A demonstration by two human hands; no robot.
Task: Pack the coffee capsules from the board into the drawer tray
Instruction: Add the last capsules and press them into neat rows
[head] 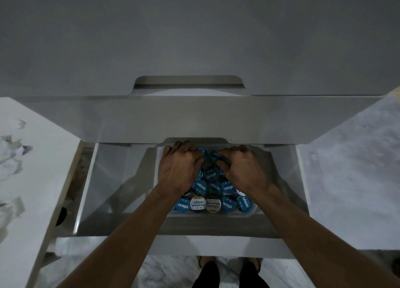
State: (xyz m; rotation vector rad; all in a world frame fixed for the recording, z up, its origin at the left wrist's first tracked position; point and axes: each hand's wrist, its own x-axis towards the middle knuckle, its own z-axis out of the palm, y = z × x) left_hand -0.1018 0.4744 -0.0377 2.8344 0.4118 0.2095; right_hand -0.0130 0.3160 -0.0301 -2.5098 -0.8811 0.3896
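Head view: tray [249, 214] of capsules [200, 187] (mostly blue); left hand [178, 170] and right hand [242, 168] each grip one.

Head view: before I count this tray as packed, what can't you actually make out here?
- Capsules at the far end of the drawer tray: covered by the left hand and right hand, so no full count.
- Whether either hand grips a capsule: fingertips curl out of sight.
- The board: not in view.
- Print on the gold-edged capsule: upside down, too small to read.
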